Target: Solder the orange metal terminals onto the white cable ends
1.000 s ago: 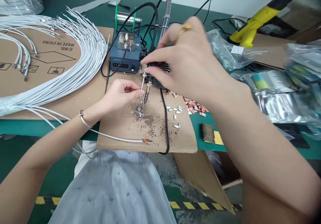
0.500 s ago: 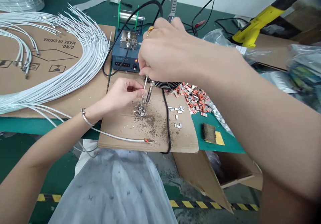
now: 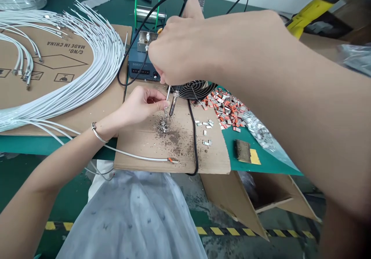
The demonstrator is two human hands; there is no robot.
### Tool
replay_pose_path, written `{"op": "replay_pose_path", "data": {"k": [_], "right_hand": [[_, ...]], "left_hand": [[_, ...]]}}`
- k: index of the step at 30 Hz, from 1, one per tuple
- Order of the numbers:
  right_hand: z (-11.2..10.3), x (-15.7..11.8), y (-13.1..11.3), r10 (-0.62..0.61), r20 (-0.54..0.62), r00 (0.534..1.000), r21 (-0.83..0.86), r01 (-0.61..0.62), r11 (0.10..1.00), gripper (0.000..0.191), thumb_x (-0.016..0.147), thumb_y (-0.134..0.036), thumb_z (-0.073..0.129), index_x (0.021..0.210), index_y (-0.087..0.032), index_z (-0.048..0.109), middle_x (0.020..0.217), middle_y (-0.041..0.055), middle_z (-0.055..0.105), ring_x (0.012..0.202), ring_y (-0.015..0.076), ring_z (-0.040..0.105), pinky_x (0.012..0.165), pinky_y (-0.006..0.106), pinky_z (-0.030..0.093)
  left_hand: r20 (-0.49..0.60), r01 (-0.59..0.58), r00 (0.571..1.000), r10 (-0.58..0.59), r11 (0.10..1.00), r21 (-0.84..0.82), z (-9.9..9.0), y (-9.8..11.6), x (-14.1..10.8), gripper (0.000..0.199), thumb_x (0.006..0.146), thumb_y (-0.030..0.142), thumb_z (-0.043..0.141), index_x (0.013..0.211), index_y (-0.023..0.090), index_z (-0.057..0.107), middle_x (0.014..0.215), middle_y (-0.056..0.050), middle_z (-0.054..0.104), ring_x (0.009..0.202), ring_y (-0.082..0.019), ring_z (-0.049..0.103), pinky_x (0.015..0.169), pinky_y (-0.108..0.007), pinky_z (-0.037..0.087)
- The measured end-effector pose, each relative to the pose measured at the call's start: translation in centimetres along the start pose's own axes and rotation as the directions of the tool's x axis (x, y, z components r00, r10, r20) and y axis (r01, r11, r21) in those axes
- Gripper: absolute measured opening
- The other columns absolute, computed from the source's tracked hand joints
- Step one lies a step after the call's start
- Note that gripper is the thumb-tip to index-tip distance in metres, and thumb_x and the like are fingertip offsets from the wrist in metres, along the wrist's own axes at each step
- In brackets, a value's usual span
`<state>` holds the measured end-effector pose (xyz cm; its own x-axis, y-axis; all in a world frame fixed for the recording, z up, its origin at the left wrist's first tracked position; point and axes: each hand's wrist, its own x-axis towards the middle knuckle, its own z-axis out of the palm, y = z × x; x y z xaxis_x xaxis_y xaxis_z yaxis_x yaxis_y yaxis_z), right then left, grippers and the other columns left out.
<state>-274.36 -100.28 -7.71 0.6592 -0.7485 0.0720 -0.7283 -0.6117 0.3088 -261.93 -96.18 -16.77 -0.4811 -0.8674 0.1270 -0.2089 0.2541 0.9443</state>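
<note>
My left hand (image 3: 145, 105) pinches a thin, pale, straight piece (image 3: 168, 92) between thumb and forefinger; I cannot make out whether it is a cable end or a metal rod. Its lower tip stands above a pile of fine metal scraps (image 3: 162, 126) on the cardboard sheet (image 3: 139, 141). My right hand (image 3: 179, 50) is closed from above around a soldering iron, its handle mostly hidden. The iron's metal barrel (image 3: 174, 103) points down beside the pale piece. Near the sheet's front edge lies a white cable (image 3: 145, 159) with an orange-and-metal end.
A bundle of white cables (image 3: 107, 58) curves over cardboard on the left. Behind my hands stand a blue soldering station (image 3: 142, 65) and a solder spool (image 3: 142, 13). Orange-and-metal connectors (image 3: 223, 106) lie right of a round black grille (image 3: 199, 91). A brown sponge block (image 3: 242, 150) sits near the edge.
My right forearm and wrist have swung upward and the hand has shifted slightly left and down, uncovering more of the grille. My left hand stays in nearly the same place.
</note>
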Motion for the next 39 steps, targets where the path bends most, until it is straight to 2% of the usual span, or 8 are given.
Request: {"op": "replay_pose_path", "data": {"k": [3, 11, 17, 23, 26, 33, 36, 39], "right_hand": [[0.6, -0.2, 0.1, -0.063, -0.195, 0.979, -0.141, 0.036, 0.989, 0.025, 0.072, -0.016, 0.059, 0.049, -0.007, 0.054, 0.077, 0.0091, 0.066, 0.107, 0.0363, 0.049, 0.079, 0.058, 0.036], [-2.8, -0.3, -2.1, -0.018, -0.011, 1.0, 0.085, 0.019, 0.996, 0.055, 0.065, 0.007, 0.053, 0.031, -0.01, 0.015, 0.063, -0.0022, 0.063, 0.102, 0.0226, 0.057, 0.098, 0.051, 0.02], [-4.2, -5.9, -1.2, 0.009, -0.104, 0.994, -0.033, -0.012, 0.999, 0.023, 0.081, -0.031, 0.063, 0.079, -0.009, 0.066, 0.081, 0.011, 0.062, 0.104, 0.0348, 0.052, 0.088, 0.054, 0.034], [-1.0, -17.5, 0.4, 0.196, -0.232, 0.953, 0.069, -0.185, 0.98, 0.039, 0.089, -0.051, 0.037, 0.094, -0.022, 0.062, 0.075, 0.009, 0.064, 0.065, 0.0249, 0.056, 0.051, 0.035, 0.03], [1.3, -21.2, -0.9, 0.347, -0.249, 0.904, 0.338, -0.255, 0.906, 0.012, 0.083, -0.034, 0.058, 0.091, -0.025, 0.06, 0.072, 0.0052, 0.064, 0.061, 0.0199, 0.057, 0.053, 0.033, 0.039], [6.2, -19.4, -8.1, 0.256, 0.057, 0.965, 0.574, -0.241, 0.782, 0.016, 0.083, -0.03, 0.057, 0.094, -0.021, 0.065, 0.084, 0.0068, 0.065, 0.081, 0.0238, 0.053, 0.069, 0.037, 0.039], [6.9, -18.5, -8.9, 0.236, 0.024, 0.971, 0.607, -0.202, 0.769, 0.015, 0.086, -0.025, 0.052, 0.089, -0.021, 0.066, 0.083, 0.0066, 0.063, 0.08, 0.0229, 0.051, 0.071, 0.037, 0.039], [6.9, -18.1, -8.4, 0.304, 0.011, 0.953, 0.758, -0.206, 0.619, 0.014, 0.086, -0.019, 0.049, 0.088, -0.019, 0.063, 0.083, 0.005, 0.065, 0.079, 0.02, 0.055, 0.075, 0.036, 0.042]], "left_hand": [[0.02, -0.026, 0.999, 0.026, 1.0, 0.005, -0.1, 0.0, 0.1, 0.014, 0.072, 0.024, 0.062, 0.067, 0.011, 0.064, 0.058, 0.001, 0.057, 0.05, -0.006, 0.043, 0.048, -0.021, 0.032], [-0.015, 0.013, 1.0, -0.013, 1.0, -0.011, -0.1, 0.0, 0.0, 0.015, 0.069, 0.025, 0.065, 0.067, 0.01, 0.065, 0.06, 0.0, 0.059, 0.051, -0.007, 0.045, 0.049, -0.022, 0.033], [-0.044, 0.061, 0.997, -0.059, 0.998, 0.031, 0.2, 0.4, -0.3, 0.017, 0.069, 0.027, 0.065, 0.07, 0.01, 0.067, 0.064, -0.002, 0.063, 0.054, -0.008, 0.049, 0.053, -0.022, 0.037], [-0.015, -0.026, 0.999, 0.031, 0.964, 0.264, -0.9, 1.1, -0.6, 0.023, 0.076, 0.034, 0.06, 0.075, 0.013, 0.068, 0.068, -0.002, 0.065, 0.06, -0.011, 0.054, 0.056, -0.023, 0.038], [0.03, -0.094, 0.995, 0.094, 0.806, 0.584, -2.1, 2.2, -1.8, 0.031, 0.081, 0.044, 0.054, 0.071, 0.017, 0.065, 0.057, 0.0, 0.059, 0.051, -0.011, 0.047, 0.05, -0.025, 0.03], [0.55, -0.501, 0.831, 0.08, 0.536, 0.679, 1.4, 2.4, -6.7, 0.022, 0.088, 0.037, 0.047, 0.08, 0.019, 0.057, 0.073, -0.002, 0.06, 0.056, -0.016, 0.053, 0.049, -0.03, 0.025], [0.549, -0.508, 0.832, 0.078, 0.504, 0.699, 2.8, 1.8, -7.6, 0.015, 0.088, 0.028, 0.046, 0.089, 0.018, 0.056, 0.08, -0.003, 0.061, 0.062, -0.018, 0.055, 0.049, -0.03, 0.025], [0.483, -0.382, 0.875, 0.034, 0.661, 0.646, 2.5, 1.7, -7.0, 0.019, 0.091, 0.028, 0.042, 0.084, 0.018, 0.057, 0.077, -0.002, 0.062, 0.07, -0.016, 0.057, 0.056, -0.027, 0.034]]}}
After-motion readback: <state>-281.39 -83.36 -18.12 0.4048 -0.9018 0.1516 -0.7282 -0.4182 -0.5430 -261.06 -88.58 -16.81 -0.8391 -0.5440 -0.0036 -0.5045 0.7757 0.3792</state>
